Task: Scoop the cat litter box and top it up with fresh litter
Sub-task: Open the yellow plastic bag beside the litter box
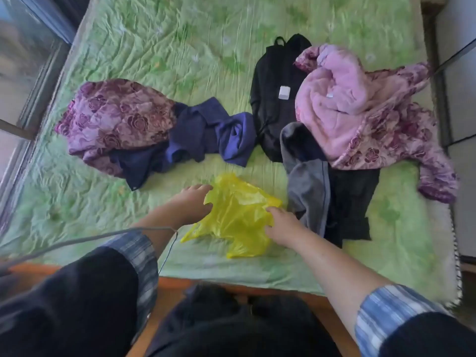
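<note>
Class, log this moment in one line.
left hand: touches yellow plastic bag | right hand: touches bag | bag: on green bedspread

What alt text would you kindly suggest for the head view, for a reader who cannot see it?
A person's left hand touches and right hand pinches a crumpled yellow bag on a green bedspread. Beyond it lie strewn clothes: a purple floral jacket, a navy garment, a black garment, a pink fleece jacket and grey trousers.

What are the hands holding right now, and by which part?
Both are at the yellow plastic bag on the bed: left hand at its left edge, right hand at its right edge. Blur hides whether either actually grips it.
</note>
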A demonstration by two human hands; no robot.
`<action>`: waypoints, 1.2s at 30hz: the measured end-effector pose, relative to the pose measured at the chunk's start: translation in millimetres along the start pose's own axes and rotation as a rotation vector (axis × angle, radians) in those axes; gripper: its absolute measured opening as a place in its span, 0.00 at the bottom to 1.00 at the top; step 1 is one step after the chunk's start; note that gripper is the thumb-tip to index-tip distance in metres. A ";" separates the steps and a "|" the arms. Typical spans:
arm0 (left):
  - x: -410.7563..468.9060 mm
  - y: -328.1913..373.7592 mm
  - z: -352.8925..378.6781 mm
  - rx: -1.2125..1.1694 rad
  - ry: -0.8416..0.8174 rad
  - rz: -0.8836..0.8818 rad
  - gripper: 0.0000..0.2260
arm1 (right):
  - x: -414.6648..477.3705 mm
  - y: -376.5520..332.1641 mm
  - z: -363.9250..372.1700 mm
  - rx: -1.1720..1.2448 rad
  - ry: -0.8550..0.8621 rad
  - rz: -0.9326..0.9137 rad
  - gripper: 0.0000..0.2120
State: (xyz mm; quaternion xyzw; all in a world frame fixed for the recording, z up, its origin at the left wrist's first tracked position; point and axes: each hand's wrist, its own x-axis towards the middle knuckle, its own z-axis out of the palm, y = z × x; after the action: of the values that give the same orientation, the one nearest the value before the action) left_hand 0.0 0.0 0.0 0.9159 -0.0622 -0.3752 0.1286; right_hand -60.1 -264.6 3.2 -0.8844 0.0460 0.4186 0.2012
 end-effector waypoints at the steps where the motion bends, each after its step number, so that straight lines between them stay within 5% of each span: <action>1: 5.7 -5.6 10.2 0.004 -0.038 -0.025 0.27 | 8.7 0.5 10.2 -0.005 -0.019 0.023 0.29; 10: 35.8 -49.0 109.8 0.053 -0.199 -0.166 0.29 | 71.7 -1.7 116.2 0.102 -0.156 0.161 0.28; 16: 47.3 -74.8 178.6 -0.154 -0.125 -0.316 0.32 | 86.4 8.7 176.0 -0.176 -0.028 0.246 0.23; 22: 46.6 -84.3 208.1 -0.259 0.058 -0.283 0.26 | 112.2 21.1 194.6 -0.284 0.045 0.234 0.14; 28: 11.8 -81.0 176.2 -0.481 0.136 -0.292 0.26 | 76.7 8.9 161.0 -0.087 0.222 0.158 0.09; 36: -74.0 -30.2 66.0 -0.681 0.342 -0.127 0.24 | -42.0 -27.6 69.7 0.365 0.495 0.111 0.17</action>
State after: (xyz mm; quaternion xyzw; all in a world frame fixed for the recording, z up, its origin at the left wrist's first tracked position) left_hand -98.4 32.1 -4.1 0.8721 0.1453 -0.2234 0.4104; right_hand -130.6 -215.5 4.2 -0.9049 0.2162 0.1857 0.3161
